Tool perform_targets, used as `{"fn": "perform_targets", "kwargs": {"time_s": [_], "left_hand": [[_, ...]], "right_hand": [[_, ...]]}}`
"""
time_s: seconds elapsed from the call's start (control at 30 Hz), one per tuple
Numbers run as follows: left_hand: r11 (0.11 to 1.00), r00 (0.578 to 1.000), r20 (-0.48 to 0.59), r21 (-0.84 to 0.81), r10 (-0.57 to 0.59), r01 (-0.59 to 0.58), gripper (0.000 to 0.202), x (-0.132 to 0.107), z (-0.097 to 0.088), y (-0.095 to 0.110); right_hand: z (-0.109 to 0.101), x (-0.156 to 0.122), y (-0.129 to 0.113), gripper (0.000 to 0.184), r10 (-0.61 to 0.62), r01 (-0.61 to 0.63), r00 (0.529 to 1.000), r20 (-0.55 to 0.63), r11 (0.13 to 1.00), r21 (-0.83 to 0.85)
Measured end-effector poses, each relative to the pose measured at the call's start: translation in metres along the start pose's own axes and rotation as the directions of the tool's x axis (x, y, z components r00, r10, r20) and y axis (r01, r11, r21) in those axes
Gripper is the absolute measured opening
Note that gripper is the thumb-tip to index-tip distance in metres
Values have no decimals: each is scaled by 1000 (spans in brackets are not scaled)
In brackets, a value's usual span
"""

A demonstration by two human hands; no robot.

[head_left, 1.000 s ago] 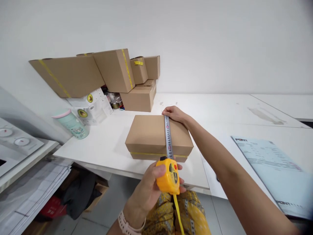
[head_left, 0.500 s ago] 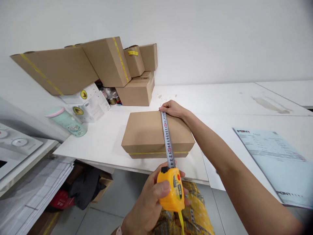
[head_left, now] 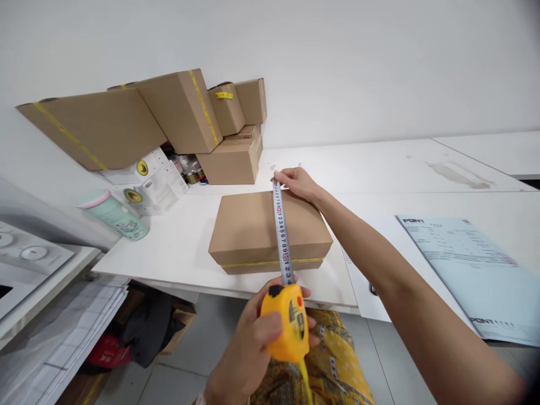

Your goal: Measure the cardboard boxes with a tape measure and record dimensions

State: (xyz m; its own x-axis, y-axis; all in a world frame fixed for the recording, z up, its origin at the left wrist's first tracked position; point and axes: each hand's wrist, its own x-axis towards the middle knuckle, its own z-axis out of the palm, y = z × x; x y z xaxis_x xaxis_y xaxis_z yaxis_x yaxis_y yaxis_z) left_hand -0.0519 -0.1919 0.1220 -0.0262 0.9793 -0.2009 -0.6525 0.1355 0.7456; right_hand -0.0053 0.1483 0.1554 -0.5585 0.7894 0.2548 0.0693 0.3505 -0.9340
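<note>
A closed brown cardboard box with a yellow tape line lies on the white table. My left hand is wrapped round a yellow tape measure case just off the table's near edge. Its numbered blade stretches over the box top to the far edge. There my right hand pinches the blade's end, slightly above the box's far edge.
Several cardboard boxes are piled against the wall at the back left, over white avocado-printed cartons. A mint tumbler lies on its side at left. A blue printed sheet rests at right. Stacked papers sit lower left.
My right hand has lifted the blade's end a little off the box's far edge. The yellow case has shifted slightly left and the camera has tilted a bit.
</note>
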Motion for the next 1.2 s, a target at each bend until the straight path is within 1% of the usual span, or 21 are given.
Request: {"fn": "perform_targets", "kwargs": {"time_s": [0.1, 0.17, 0.2, 0.23, 0.3, 0.33, 0.37, 0.43, 0.5, 0.53, 0.6, 0.7, 0.8, 0.87, 0.93, 0.97, 1.0, 1.03, 1.1, 1.13, 1.2], "left_hand": [[977, 986, -76, 166, 149, -135, 74, -29, -42, 18], [923, 926, -233, 319, 295, -214, 81, -44, -70, 31], [904, 892, -282, 349, 353, -247, 79, -47, -82, 36], [881, 843, -346, 384, 413, -274, 76, -47, -91, 40], [855, 758, -438, 423, 484, -301, 70, -40, -103, 41], [852, 732, -469, 430, 494, -299, 69, -33, -106, 40], [859, 729, -484, 422, 484, -291, 71, -27, -107, 38], [888, 774, -465, 375, 430, -268, 75, -17, -108, 37], [898, 825, -405, 360, 395, -253, 78, -12, -106, 43], [892, 838, -374, 372, 397, -257, 77, -12, -104, 50], [866, 844, -314, 405, 435, -295, 73, -10, -98, 68], [817, 837, -227, 448, 497, -363, 70, 1, -85, 97], [789, 844, -171, 486, 508, -376, 67, 15, -70, 110], [755, 819, -177, 528, 546, -389, 66, 15, -58, 104], [730, 789, -208, 565, 578, -385, 72, 5, -46, 87], [746, 795, -231, 558, 561, -365, 78, -1, -40, 75], [782, 822, -241, 523, 516, -338, 82, -7, -35, 62], [828, 868, -229, 477, 442, -296, 84, -12, -30, 50], [904, 957, -133, 384, 257, -189, 83, -13, -23, 27], [927, 984, -65, 349, 167, -135, 81, -10, -21, 18], [955, 997, 55, 289, 48, -62, 74, 0, -18, 5]], "right_hand": [[-23, -25, -1, 50, -69, 82, 963, -261, 996, 38], [-41, -56, 4, 55, 5, 4, 934, -358, 1000, 25], [-48, -75, 8, 58, 52, -53, 932, -358, 999, 6], [-53, -95, 12, 61, 102, -115, 940, -325, 993, -22], [-56, -134, 22, 68, 146, -164, 971, -189, 983, -83], [-54, -151, 26, 71, 140, -151, 984, -114, 983, -100], [-52, -165, 29, 73, 107, -111, 993, -41, 987, -118], [-45, -183, 30, 75, 7, 0, 999, 47, 989, -150], [-41, -190, 23, 76, -64, 73, 996, 56, 979, -191], [-41, -189, 17, 76, -70, 76, 997, 34, 975, -207], [-44, -181, 1, 72, -36, 26, 998, -43, 975, -222], [-51, -159, -21, 57, 9, -56, 984, -175, 964, -260], [-54, -133, -29, 44, -65, -38, 961, -270, 933, -358], [-53, -118, -28, 38, -141, 29, 950, -277, 927, -374], [-51, -108, -27, 34, -170, 86, 956, -241, 942, -323], [-51, -105, -26, 32, -166, 98, 962, -219, 952, -290], [-50, -103, -26, 31, -158, 103, 968, -196, 959, -264], [-50, -102, -27, 30, -151, 105, 973, -174, 963, -249], [-49, -100, -28, 28, -159, 120, 977, -145, 962, -247], [-49, -99, -29, 27, -171, 132, 976, -137, 958, -253], [-48, -96, -31, 26, -189, 151, 974, -128, 954, -260]]}}
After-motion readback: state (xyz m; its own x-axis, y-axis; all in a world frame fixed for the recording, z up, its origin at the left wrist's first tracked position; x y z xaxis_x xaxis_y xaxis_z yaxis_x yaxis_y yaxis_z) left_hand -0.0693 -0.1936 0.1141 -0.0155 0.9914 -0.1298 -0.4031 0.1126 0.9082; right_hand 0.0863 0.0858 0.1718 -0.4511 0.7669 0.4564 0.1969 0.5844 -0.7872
